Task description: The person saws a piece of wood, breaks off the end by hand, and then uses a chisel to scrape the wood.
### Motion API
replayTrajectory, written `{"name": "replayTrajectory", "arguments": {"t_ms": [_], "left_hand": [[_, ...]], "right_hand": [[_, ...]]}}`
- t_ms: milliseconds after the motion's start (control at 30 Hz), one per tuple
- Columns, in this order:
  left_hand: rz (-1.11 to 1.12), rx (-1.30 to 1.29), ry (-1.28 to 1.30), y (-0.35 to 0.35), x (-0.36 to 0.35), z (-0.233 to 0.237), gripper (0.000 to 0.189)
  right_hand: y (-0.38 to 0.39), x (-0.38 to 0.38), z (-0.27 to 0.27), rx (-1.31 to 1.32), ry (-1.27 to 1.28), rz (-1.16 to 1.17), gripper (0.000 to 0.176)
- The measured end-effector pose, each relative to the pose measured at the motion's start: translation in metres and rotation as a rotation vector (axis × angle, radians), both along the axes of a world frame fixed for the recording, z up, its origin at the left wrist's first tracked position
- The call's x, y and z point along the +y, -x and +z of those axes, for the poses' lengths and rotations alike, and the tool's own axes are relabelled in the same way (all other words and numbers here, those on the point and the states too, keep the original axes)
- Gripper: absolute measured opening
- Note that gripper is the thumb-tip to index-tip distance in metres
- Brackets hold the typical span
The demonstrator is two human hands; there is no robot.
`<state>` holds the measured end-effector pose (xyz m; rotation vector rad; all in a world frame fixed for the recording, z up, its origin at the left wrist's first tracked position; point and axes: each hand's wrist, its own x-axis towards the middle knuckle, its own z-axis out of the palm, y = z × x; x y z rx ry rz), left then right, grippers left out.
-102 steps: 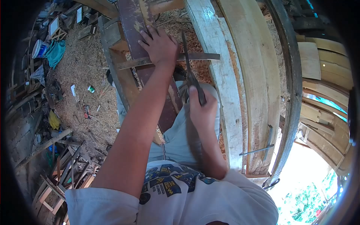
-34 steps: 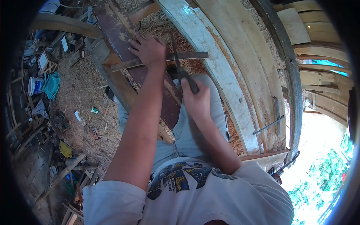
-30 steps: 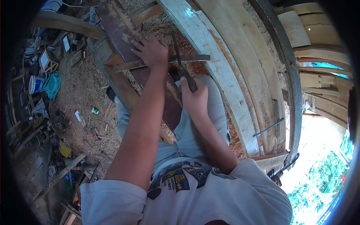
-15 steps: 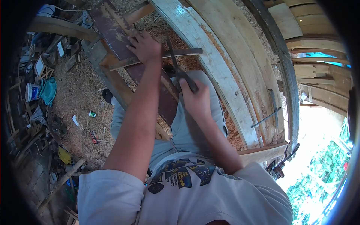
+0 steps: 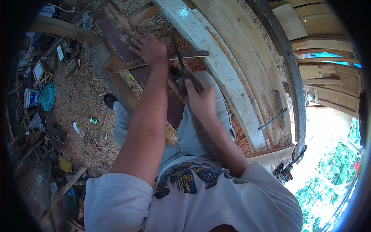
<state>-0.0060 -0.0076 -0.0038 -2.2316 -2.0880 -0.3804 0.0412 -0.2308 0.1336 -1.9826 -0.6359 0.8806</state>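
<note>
Wooden strip: a thin, straight, grey-brown wooden strip point(image 5: 193, 54) with a darker upper face and a paler edge, lying above centre toward 11 and 12 o'clock, its ends pointing roughly to 9 and 3 o'clock.
Under it: a long, maroon-painted wooden surface point(image 5: 116, 34), its paint chipped through to tan wood, slanting from 11 o'clock toward the centre.
Left hand: the person's left hand point(image 5: 150, 49), at 11 o'clock, is spread with fingers apart, laid flat across the strip and the maroon surface.
Right hand: the right hand point(image 5: 201, 99), just past 12 o'clock, is closed around the handle of the tool.
Tool: a dark, slim, tapering metal blade tool point(image 5: 178, 58), tip toward 11 o'clock, crossing the strip in view (seen nearly edge-on, so I cannot tell whether it touches).
Beside it: a broad, whitish, weathered wooden plank point(image 5: 228, 83), running from 12 to 4 o'clock.
Bucket: a white-and-blue plastic bucket point(image 5: 30, 98) at 9 o'clock, a teal cloth point(image 5: 46, 96) just beside it; contents cannot be made out.
Small container: a green-and-white cylinder point(image 5: 93, 120), nearer at 9 o'clock, on the shavings-strewn floor point(image 5: 79, 104).
</note>
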Motion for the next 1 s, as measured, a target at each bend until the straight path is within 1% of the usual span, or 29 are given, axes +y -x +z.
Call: {"name": "replayTrajectory", "arguments": {"t_ms": [33, 67, 167, 200, 233, 300, 333, 433, 467, 567, 600, 667, 700, 767, 800, 867, 900, 967, 1000], "left_hand": [[-0.001, -0.008, 0.003, -0.001, 0.0, 0.0, 0.048], [0.003, -0.019, 0.003, -0.003, 0.002, 0.001, 0.048], [-0.008, -0.002, -0.009, -0.002, 0.0, 0.001, 0.048], [-0.007, 0.0, -0.009, -0.001, -0.003, 0.002, 0.048], [0.003, 0.004, -0.008, -0.001, -0.004, 0.004, 0.048], [-0.001, 0.01, -0.005, -0.002, -0.001, 0.003, 0.048], [-0.017, -0.003, -0.007, -0.001, -0.003, 0.0, 0.048], [-0.035, -0.028, -0.036, -0.003, 0.008, -0.004, 0.047], [-0.054, -0.032, -0.04, -0.001, 0.002, -0.008, 0.046], [-0.026, -0.033, -0.023, -0.002, 0.001, -0.002, 0.045], [-0.034, -0.031, -0.02, -0.003, -0.003, -0.002, 0.045], [-0.198, -0.009, -0.051, 0.0, -0.017, 0.003, 0.046], [-0.197, -0.006, -0.068, -0.004, -0.017, 0.005, 0.046], [-0.157, 0.108, 0.063, -0.012, -0.014, 0.001, 0.05], [-0.156, 0.115, 0.056, -0.016, -0.011, 0.0, 0.05], [-0.288, 0.141, 0.021, -0.023, -0.007, -0.004, 0.052], [-0.288, 0.142, 0.024, -0.024, -0.006, -0.008, 0.052], [-0.296, 0.164, 0.018, -0.026, -0.006, -0.01, 0.05], [-0.301, 0.163, 0.018, -0.026, -0.007, -0.008, 0.05]], "right_hand": [[0.005, -0.018, 0.007, -0.019, -0.057, -0.014, 0.035], [0.008, -0.029, 0.007, 0.019, -0.08, -0.038, 0.037], [-0.007, 0.008, -0.005, -0.054, -0.028, -0.005, 0.037], [-0.01, 0.027, -0.014, -0.032, -0.024, -0.002, 0.037], [-0.008, 0.024, -0.015, -0.03, -0.03, -0.002, 0.037], [0.001, 0.004, -0.009, 0.059, -0.097, -0.072, 0.038], [0.006, -0.019, 0.009, 0.018, -0.029, -0.042, 0.039], [0.002, -0.018, 0.007, 0.0, -0.058, -0.04, 0.039], [-0.004, 0.001, -0.018, -0.014, -0.089, -0.007, 0.038], [-0.009, 0.036, -0.026, -0.005, -0.01, -0.031, 0.038], [-0.006, 0.028, -0.026, -0.002, -0.007, -0.039, 0.038], [0.002, 0.006, -0.027, 0.07, 0.003, -0.09, 0.037], [0.0, 0.014, -0.028, 0.072, -0.014, -0.088, 0.037], [0.0, 0.031, -0.035, 0.268, 0.067, -0.264, 0.037], [0.001, 0.032, -0.042, 0.275, 0.06, -0.263, 0.037], [0.0, 0.028, -0.055, 0.201, 0.033, -0.244, 0.035], [-0.004, 0.029, -0.054, 0.202, 0.036, -0.245, 0.035], [-0.014, 0.03, -0.047, 0.485, 0.037, -0.313, 0.033], [-0.017, 0.029, -0.05, 0.484, 0.036, -0.318, 0.033]]}}
